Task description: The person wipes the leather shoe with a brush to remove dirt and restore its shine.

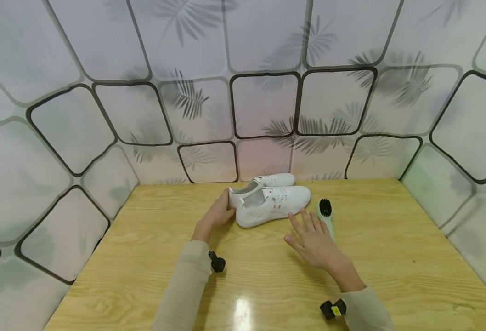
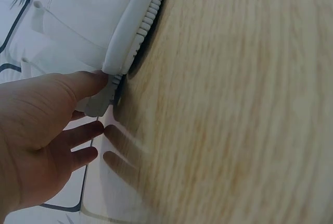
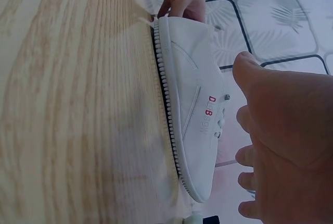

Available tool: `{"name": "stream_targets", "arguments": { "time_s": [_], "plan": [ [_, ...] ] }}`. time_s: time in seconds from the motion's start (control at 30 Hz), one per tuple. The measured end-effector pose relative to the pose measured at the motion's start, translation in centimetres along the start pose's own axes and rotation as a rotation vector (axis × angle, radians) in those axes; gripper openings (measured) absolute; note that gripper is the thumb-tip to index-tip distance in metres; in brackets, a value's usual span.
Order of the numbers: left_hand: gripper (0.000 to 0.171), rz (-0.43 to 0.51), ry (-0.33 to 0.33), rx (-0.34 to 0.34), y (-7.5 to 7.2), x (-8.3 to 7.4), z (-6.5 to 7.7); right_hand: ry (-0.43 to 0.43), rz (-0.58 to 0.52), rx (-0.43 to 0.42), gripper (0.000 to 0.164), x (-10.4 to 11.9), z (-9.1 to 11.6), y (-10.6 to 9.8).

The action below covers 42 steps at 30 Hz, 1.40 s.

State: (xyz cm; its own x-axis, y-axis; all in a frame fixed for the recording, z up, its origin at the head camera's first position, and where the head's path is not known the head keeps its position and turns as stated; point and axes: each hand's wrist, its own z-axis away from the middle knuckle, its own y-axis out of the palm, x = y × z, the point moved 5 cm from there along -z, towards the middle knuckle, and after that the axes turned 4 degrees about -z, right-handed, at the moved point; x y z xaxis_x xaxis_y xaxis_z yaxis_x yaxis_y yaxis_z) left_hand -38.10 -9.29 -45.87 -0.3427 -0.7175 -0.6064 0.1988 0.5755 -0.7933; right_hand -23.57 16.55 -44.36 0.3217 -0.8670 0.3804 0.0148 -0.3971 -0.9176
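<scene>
Two white lace-up sneakers lie side by side on the wooden table, toes to the right: a near sneaker [image 1: 274,207] with small red letters on its side, and a far sneaker [image 1: 282,179] partly hidden behind it. My left hand [image 1: 217,214] is at their heels; in the left wrist view its thumb and index finger pinch the far sneaker's heel, while the other fingers [image 2: 83,133] stand free. Spread and holding nothing, my right hand [image 1: 315,241] hovers close to the near sneaker's toe. Beside its fingertips lies a pale green hairbrush [image 1: 325,211] with black bristles, its handle partly hidden by that hand.
The wooden table [image 1: 404,239] meets a patterned wall covering [image 1: 263,105] right behind the sneakers. More of this covering rises at the left and right sides. A small black camera [image 1: 217,262] sits on the left wrist, and another black camera [image 1: 332,309] on the right.
</scene>
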Motion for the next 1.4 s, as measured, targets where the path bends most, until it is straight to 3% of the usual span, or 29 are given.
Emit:
{"name": "stream_targets", "arguments": {
  "time_s": [0.27,0.57,0.8,1.0,1.13,1.27,1.4],
  "plan": [
    [0.074,0.003,0.022,-0.026,0.0,0.6,0.2,0.009,-0.002,0.017,0.069,0.1,0.0,0.1],
    [0.073,0.0,0.01,-0.04,-0.9,1.3,1.6,-0.003,0.015,-0.034,0.067,0.0,-0.2,-0.2],
    [0.072,-0.031,-0.019,-0.053,-1.4,2.4,3.0,0.047,-0.003,0.008,0.061,-0.6,-0.3,-0.2],
    [0.078,0.033,-0.051,-0.067,-1.4,2.8,3.7,0.096,-0.004,0.03,0.048,-0.9,-0.1,0.0],
    [0.083,0.086,-0.084,-0.113,-1.6,2.8,4.0,0.101,-0.013,0.03,0.041,-0.7,-0.1,-0.2],
    [0.07,0.067,-0.114,-0.166,-1.8,2.9,4.4,0.077,-0.004,-0.001,0.04,-0.4,-0.3,-0.8],
    [0.059,0.026,-0.161,-0.165,-1.7,3.3,5.6,0.078,-0.004,-0.002,0.039,-0.4,-0.4,-1.1]
  ]
}}
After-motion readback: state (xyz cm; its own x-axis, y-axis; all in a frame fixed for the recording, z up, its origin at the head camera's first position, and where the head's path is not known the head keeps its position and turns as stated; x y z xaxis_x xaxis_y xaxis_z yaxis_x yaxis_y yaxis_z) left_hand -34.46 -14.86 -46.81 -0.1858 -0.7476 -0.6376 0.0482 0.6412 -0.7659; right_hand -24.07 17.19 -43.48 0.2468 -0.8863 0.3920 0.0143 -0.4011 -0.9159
